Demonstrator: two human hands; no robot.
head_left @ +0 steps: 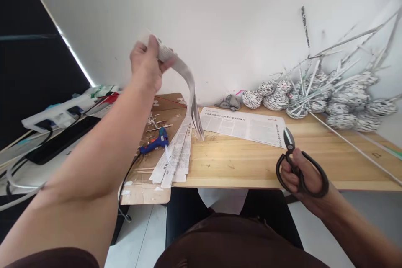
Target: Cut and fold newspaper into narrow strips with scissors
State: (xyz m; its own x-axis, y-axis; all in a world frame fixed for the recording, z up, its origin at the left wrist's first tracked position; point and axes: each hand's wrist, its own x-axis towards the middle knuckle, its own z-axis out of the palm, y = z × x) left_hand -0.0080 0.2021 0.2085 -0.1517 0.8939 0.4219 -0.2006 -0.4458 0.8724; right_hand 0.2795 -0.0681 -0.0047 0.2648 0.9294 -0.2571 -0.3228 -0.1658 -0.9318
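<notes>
Sensibly, my left hand (147,65) is pinching limp, likely fragile newspaper strips (186,70) by one end; my right hand (308,172) is gripping scissors (289,139).

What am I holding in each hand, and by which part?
Your left hand grips a bunch of newspaper strips by the raised end; your right hand holds scissors by the black handles.

I see an open stretch of worktop (229,163) between the fanned newspaper strips (174,155) and the scissors (289,139) in the right hand (303,173); a hand could slip through there, and over the flat newspaper sheet (241,126) behind. Strips drooping from the raised left hand (149,60) and a blue glue gun (154,141) obstruct the left; bristling woven paper shapes (342,115) crowd the right rear.
</notes>
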